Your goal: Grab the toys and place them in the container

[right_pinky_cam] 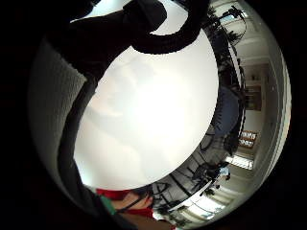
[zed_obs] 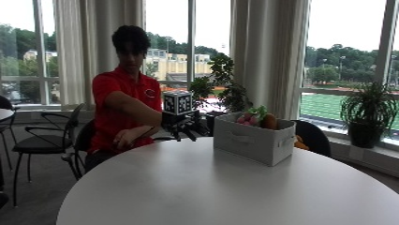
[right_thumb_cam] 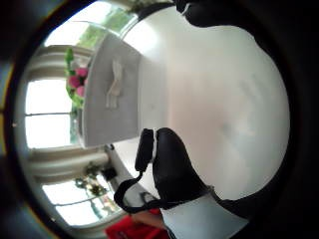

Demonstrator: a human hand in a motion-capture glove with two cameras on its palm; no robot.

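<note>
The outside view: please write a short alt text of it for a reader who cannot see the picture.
A person seated at a round white table holds the gloved right hand above the tabletop, fingers hanging loosely and holding nothing, beside a white fabric container. Toys in pink, green and orange show above the container's rim. The bare hand rests at the table edge.

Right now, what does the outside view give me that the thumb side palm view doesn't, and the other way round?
Only the outside view shows the person in a red shirt, their bare hand resting at the table edge, a brown toy in the bin, and the gloved hand raised above the table beside the bin, holding nothing. Only the thumb side palm view shows the glove's fingers close up over bare tabletop. Both show the white table, the grey bin with its handle, and pink and green toys inside.
</note>
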